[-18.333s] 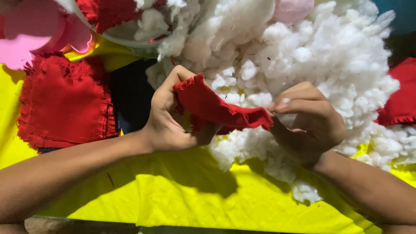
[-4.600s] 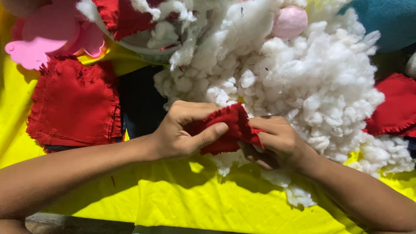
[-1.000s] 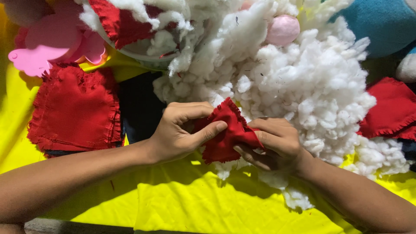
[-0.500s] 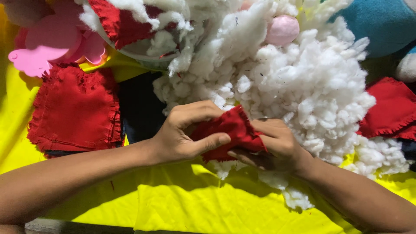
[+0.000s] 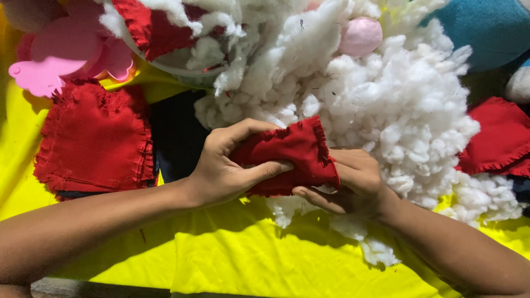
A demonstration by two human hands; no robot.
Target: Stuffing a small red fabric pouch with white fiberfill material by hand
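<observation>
My left hand and my right hand both grip a small red fabric pouch with frayed edges, held just above the yellow cloth. The left thumb and fingers pinch its left side. My right hand cups it from below and from the right, partly hidden under the fabric. A bit of white stuffing shows at the pouch's lower right edge. Behind the hands lies a big heap of white fluffy stuffing.
A flat stack of red fabric pieces lies at the left, more red pieces at the right. A pink foam shape sits top left, a bowl with red cloth and stuffing at the top, a pink ball and a blue plush behind.
The pouch has been bunched tighter and flattened between both hands over the last seconds. Since half a second ago it has only shifted slightly; the hands stay in place.
</observation>
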